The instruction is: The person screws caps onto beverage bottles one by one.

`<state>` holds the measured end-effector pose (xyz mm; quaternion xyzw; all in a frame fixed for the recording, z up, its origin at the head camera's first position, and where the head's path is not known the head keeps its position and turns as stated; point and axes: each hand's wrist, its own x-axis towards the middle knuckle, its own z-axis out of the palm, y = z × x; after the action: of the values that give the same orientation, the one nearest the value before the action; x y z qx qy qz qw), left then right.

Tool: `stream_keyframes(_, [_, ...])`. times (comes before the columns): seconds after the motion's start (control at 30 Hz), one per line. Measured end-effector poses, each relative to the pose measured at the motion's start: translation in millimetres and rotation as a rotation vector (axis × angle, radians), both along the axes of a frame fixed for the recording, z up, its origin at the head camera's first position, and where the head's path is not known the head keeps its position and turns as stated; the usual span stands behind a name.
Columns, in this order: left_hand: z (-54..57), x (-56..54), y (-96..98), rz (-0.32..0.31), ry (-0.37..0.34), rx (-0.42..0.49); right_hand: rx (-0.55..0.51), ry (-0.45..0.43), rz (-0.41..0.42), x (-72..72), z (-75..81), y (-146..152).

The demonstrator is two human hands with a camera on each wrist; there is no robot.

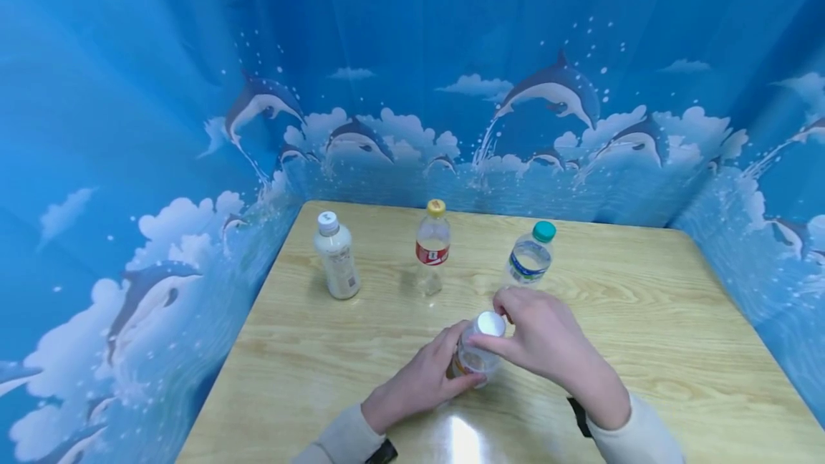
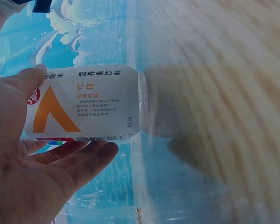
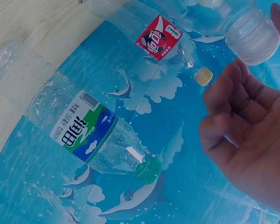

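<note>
A clear bottle (image 1: 475,360) with a white cap (image 1: 491,323) stands near the front of the table. My left hand (image 1: 428,371) grips its body from the left, thumb on the near side. The left wrist view shows its white label with orange print (image 2: 91,105), partly covered by the left hand (image 2: 42,140). At the top, my right hand (image 1: 544,335) has its thumb and curled fingers around the cap. In the right wrist view, the right hand (image 3: 252,116) has its fingertips right at the edge of the ridged cap (image 3: 254,39).
Beyond the hands, a green-capped water bottle (image 1: 530,260) stands close behind my right hand. A yellow-capped bottle with a red label (image 1: 432,249) is at the middle back, and a white bottle (image 1: 338,260) at the left. A blue dolphin-print curtain (image 1: 412,56) surrounds the wooden table (image 1: 664,321).
</note>
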<state>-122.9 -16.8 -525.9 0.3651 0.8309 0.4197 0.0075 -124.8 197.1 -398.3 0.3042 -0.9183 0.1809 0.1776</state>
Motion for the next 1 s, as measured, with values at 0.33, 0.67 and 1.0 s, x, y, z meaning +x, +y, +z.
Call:
stream_keyframes(0.33, [-1.7,0.8,-0.5,0.013,0.025,-0.019,-0.036,-0.303,0.147,6.0,15.4,11.6])
stream_keyframes(0.67, [-1.5,0.1,0.9,-0.004,0.01,0.0,-0.057,-0.193,0.103,-0.2,2.8,4.2])
stream_keyframes(1.0, [-2.1,-0.2,0.3,0.001,0.01,-0.017,0.078,0.153,0.008,-5.1,-5.3,-4.4])
